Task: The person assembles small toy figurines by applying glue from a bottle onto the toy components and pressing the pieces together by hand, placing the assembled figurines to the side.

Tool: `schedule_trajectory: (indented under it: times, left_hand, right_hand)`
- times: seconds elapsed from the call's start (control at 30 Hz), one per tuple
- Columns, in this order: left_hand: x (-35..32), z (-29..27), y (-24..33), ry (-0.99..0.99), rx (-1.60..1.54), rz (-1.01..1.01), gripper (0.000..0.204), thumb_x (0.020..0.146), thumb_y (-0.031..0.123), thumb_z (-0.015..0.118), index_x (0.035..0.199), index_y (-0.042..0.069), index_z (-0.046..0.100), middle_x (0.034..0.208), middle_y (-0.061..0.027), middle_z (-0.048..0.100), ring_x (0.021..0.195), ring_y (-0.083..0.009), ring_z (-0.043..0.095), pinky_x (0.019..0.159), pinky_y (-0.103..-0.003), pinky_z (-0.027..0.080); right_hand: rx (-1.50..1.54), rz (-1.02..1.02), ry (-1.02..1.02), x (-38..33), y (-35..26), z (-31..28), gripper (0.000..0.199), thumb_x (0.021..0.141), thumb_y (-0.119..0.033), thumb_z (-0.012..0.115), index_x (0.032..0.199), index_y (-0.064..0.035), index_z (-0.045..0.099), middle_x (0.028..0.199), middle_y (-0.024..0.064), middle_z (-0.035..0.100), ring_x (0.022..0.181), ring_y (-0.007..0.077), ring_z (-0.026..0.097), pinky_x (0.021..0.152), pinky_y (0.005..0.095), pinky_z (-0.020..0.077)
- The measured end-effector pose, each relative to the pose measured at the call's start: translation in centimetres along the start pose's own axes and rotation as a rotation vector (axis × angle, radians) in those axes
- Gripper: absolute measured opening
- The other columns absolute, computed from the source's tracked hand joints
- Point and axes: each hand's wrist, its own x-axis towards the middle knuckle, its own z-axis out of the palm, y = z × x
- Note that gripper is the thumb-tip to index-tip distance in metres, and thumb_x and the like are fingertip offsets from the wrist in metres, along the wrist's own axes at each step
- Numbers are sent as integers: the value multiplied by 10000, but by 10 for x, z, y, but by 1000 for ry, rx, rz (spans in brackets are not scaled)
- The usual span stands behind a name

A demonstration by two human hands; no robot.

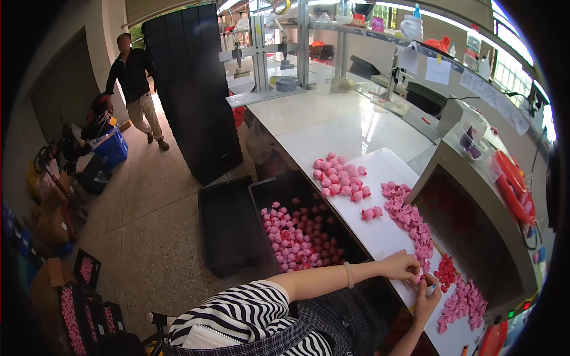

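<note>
My left hand point(401, 265), with a band on its wrist, reaches over the white board point(385, 169). Its fingers are pinched together beside the fingertips of my right hand point(426, 296). Between the two hands is a small red piece point(422, 277), pinched in my right fingers; what the left fingers grip is hidden. Just right of the hands lies a small heap of red pieces point(446, 270). Thin curled pink pieces point(409, 218) stretch in a band beyond the hands, and another pile of pink pieces point(462, 305) lies to the right. Farther off, round pink balls point(339, 178) are grouped.
A black bin point(254, 199) full of pink and red balls stands left of the table; a second black bin point(228, 237) adjoins it. A grey machine housing point(475, 178) with a dark opening borders the right. Tall stacked black crates point(190, 89) and a walking person point(133, 83) are behind.
</note>
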Motion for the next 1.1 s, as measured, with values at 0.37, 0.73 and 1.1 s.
schedule_trajectory:
  times: [0.37,0.73,1.1]
  left_hand:
    - [2,-1,3,-16,72,27,232,714,251,788,837,66,718,797,-89,715,738,-240,675,690,-348,521]
    - [1,1,-3,-41,-106,-17,201,712,197,784,844,58,726,758,-90,709,697,-179,677,662,-318,523]
    - [3,-16,4,-225,-221,-159,135,881,108,706,929,-18,715,771,-43,700,728,-73,617,662,-253,500]
  right_hand:
    - [34,110,-34,3,12,-2,222,899,-65,629,1079,58,671,930,82,687,886,147,609,856,297,480]
    - [-69,87,-73,-4,-10,-7,349,815,-128,759,1106,42,671,1035,113,701,996,201,633,929,335,475]
    - [-4,100,-69,1,-7,-5,445,726,-154,854,1113,-6,693,1039,115,726,981,203,673,888,321,512]
